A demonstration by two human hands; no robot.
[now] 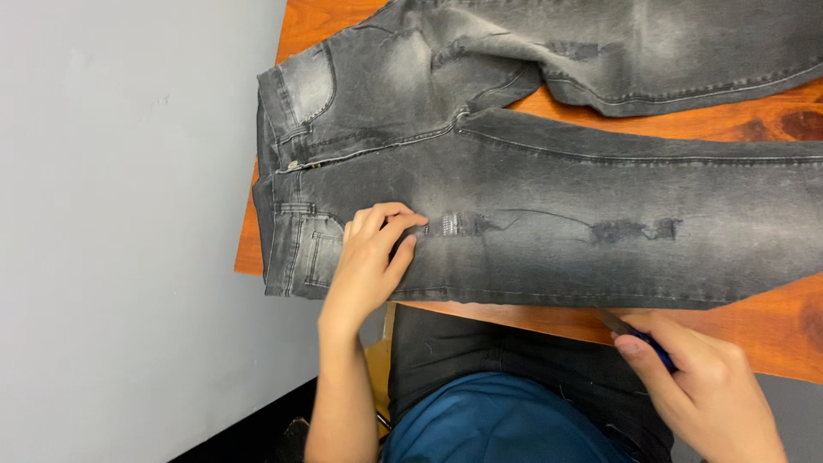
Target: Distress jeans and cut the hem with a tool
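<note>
Grey washed jeans (549, 197) lie flat across an orange-brown wooden table (771, 326), waistband to the left, legs running right. The near leg has ripped patches, one by my fingers (454, 225) and one further right (634, 230). My left hand (370, 261) rests on the near leg beside the front pocket, fingertips pinching the fabric at the edge of the left rip. At the lower right, my right hand (707, 390) is closed around a thin dark tool with a blue handle (639, 333), its tip pointing toward the jeans' lower edge.
A pale grey wall (129, 214) fills the left side beyond the table's end. My lap in dark trousers and a blue top (497, 420) sits below the table's near edge. A dark floor strip shows at the bottom left.
</note>
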